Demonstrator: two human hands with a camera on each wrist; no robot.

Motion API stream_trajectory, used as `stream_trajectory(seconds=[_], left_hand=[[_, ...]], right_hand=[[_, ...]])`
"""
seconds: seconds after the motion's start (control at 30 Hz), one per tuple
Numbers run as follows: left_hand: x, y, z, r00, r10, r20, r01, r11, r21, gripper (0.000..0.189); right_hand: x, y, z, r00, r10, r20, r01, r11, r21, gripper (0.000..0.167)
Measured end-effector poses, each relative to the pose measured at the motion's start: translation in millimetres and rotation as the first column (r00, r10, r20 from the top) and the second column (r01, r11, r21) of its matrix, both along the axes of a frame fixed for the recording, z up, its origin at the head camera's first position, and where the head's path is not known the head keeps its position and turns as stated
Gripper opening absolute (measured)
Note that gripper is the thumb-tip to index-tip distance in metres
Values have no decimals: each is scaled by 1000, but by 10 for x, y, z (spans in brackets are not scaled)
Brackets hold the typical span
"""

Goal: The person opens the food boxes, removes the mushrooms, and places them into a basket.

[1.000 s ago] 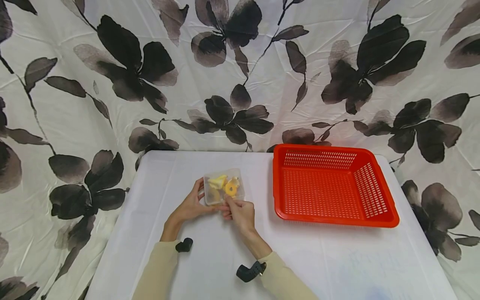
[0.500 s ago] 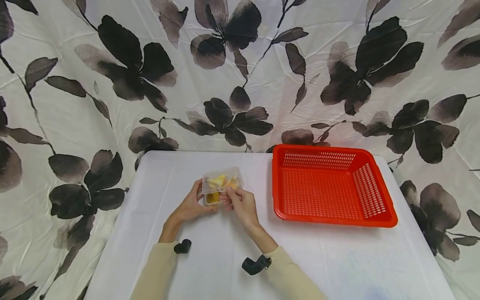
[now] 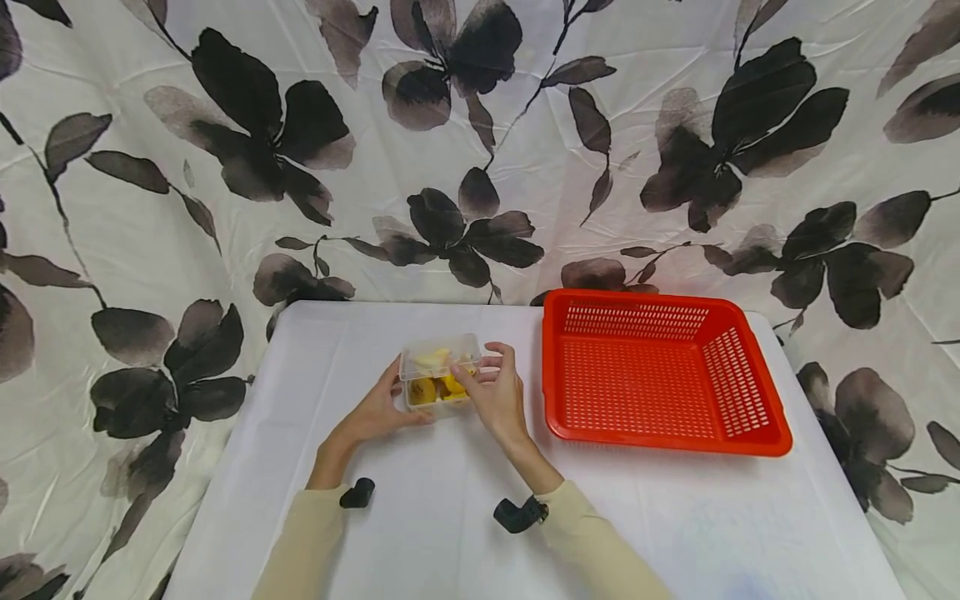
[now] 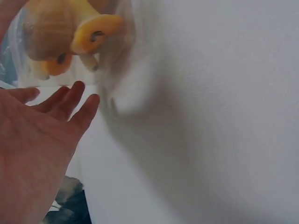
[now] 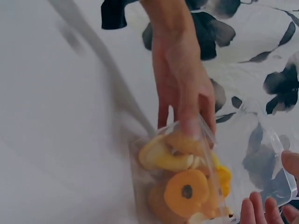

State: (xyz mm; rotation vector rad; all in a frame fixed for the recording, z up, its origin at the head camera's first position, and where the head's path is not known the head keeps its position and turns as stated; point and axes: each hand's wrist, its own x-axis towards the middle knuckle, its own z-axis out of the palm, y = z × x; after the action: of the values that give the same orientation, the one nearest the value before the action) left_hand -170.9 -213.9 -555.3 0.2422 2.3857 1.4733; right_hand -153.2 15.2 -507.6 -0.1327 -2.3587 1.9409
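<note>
A clear plastic box stands on the table left of centre in the head view, its clear lid raised at the front and tilted. Inside lie several yellow and orange mushroom-like pieces, some with dark spots. My left hand grips the box's left side, thumb toward the front. My right hand holds the lid's right edge between thumb and fingers; in the right wrist view only its fingers and thumb show at the frame edge. In the left wrist view, the left fingers touch near the box's edge.
A red perforated basket stands to the right of the box on a white-covered table. Behind the table hangs a white cloth with dark flowers. Each wrist carries a small black camera.
The lid has come up from the box front, showing the yellow pieces. My right hand has moved from the box's front edge to the lid's right side. My left hand stays at the box.
</note>
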Motion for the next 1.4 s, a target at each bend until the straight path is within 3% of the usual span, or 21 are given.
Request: stream_trajectory(seconds=[0.1,0.2,0.37,0.47,0.53,0.77,0.83,0.93,1.17,1.4], left_hand=[[12,-2,67,998,38,55,-36,998,-49,119],[8,0,119,996,74,44,-71,996,-61,99],[-32,35,152,984,141,-105,-146,988,-42,64],[-54,77,146,960,198,-199,-201,980,5,50],[-69,107,141,944,240,-226,-238,971,38,46],[-120,220,213,907,411,-89,-404,911,87,41],[-125,240,224,896,438,-78,-430,897,98,39],[-120,256,228,885,460,-73,-452,886,105,36],[-79,276,221,878,478,-34,-473,876,97,34],[-11,291,215,868,496,-24,-489,862,133,33]], right_hand=[[-29,27,17,999,19,-38,-20,1000,-2,53],[-57,55,25,996,42,-73,-42,999,1,49],[-106,101,28,987,79,-141,-77,997,18,46],[-136,127,40,981,94,-168,-89,995,37,42],[-161,142,54,978,103,-183,-93,994,63,39],[-282,158,105,971,119,-205,-92,986,138,36],[-311,156,122,972,115,-207,-87,987,139,35],[-357,149,150,973,114,-202,-91,989,118,35],[-480,158,202,973,123,-194,-112,992,64,33],[-586,138,240,982,111,-155,-94,989,113,35]])
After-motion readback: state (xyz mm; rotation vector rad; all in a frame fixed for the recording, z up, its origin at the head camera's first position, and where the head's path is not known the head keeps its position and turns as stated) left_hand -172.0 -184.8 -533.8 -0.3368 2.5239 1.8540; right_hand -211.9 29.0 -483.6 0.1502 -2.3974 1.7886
